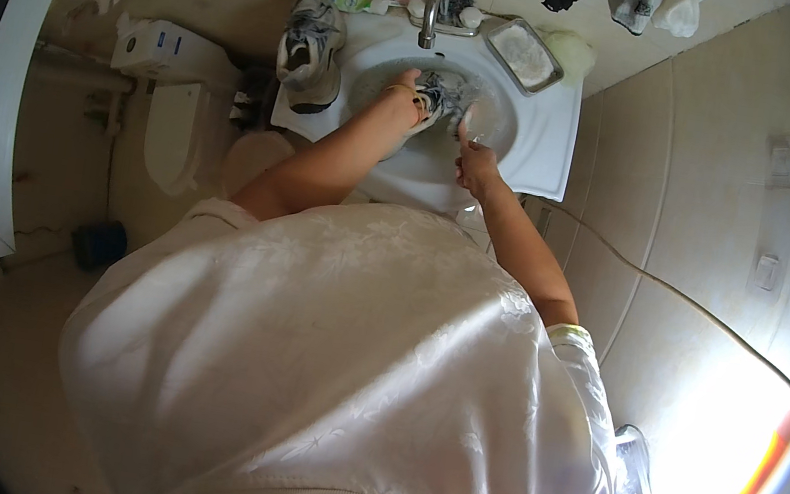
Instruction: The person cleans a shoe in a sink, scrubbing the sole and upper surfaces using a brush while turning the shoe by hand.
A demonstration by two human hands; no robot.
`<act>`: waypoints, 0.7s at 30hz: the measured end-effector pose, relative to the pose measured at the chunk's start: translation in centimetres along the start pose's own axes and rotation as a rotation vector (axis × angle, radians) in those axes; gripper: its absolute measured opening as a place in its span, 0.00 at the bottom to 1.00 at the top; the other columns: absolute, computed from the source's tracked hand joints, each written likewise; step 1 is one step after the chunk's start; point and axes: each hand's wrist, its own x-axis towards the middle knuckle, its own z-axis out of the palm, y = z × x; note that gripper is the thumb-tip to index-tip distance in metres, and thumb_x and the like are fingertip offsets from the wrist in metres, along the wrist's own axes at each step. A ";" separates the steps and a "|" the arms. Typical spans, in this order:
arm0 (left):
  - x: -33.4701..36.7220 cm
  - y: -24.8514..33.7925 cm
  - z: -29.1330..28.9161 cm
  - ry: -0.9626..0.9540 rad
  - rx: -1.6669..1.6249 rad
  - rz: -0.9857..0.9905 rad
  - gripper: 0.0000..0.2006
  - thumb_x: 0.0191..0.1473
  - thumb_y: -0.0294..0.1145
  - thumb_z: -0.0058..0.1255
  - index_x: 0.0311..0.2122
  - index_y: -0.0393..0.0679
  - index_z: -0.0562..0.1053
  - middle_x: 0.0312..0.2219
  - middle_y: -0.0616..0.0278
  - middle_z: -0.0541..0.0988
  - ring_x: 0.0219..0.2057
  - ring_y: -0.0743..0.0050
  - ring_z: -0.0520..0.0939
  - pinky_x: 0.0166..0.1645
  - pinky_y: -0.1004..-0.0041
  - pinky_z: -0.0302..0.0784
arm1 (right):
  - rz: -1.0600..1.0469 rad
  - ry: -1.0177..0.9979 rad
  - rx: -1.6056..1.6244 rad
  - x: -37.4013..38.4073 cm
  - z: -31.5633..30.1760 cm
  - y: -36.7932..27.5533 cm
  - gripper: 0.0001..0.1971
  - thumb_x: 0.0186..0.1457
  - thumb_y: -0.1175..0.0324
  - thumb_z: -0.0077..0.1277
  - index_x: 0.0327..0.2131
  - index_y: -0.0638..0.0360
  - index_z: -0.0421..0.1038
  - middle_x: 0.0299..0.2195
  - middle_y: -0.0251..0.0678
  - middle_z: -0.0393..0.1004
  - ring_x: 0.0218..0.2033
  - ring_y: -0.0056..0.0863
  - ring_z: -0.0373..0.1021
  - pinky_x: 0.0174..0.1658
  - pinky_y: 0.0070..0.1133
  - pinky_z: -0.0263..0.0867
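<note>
Shoe (445, 90) sitting in a basin of cloudy water, brush (470, 119) right next to it.
Nearest, the right hand (478, 169) has its fingers wrapped round the brush handle; the left hand (402, 92) is on the shoe, fingers mostly hidden, so can't tell how they close. Shoe's in the middle of the white sink (550, 163), partly in the water. A second shoe (311, 43) is on the sink's left edge, a green-and-white tube (354, 1) at the back left, the faucet (431, 15) mid back edge. Back right corner: metal tray (536, 91) with something pale inside. Beyond: tiled wall (620, 157), hanging socks (639, 5).
</note>
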 end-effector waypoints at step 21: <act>11.7 -0.8 -3.0 -0.171 1.171 0.601 0.27 0.38 0.44 0.60 0.40 0.33 0.69 0.34 0.57 0.75 0.33 0.70 0.75 0.36 0.71 0.70 | 0.700 -0.087 0.018 -5.8 -2.2 -14.4 0.15 0.53 0.68 0.39 0.44 0.59 0.63 0.18 0.32 0.63 0.10 0.17 0.57 0.09 0.15 0.50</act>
